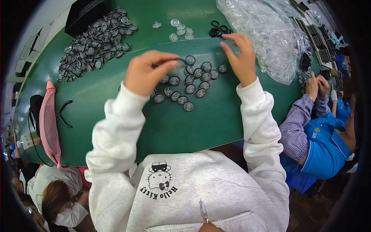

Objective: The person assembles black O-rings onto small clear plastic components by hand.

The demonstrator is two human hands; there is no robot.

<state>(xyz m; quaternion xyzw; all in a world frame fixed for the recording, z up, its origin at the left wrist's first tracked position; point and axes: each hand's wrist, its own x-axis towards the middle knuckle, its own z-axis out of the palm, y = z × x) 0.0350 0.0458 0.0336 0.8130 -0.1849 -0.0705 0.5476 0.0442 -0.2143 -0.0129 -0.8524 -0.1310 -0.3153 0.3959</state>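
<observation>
My left hand pinches a small round part with a dark rim, slightly blurred, between thumb and forefinger. Below it, a loose group of clear discs with black rings around them lies on the green table. My right hand reaches up beside several loose black rings; its thumb and forefinger are apart, and nothing shows between them. Between the two hands, farther off, a few clear discs without rings lie on the table.
A large heap of ringed discs lies far left by a black box. At right sits a clear plastic bag of clear parts. A pink pouch and black-handled pliers lie left. A person in blue works at right.
</observation>
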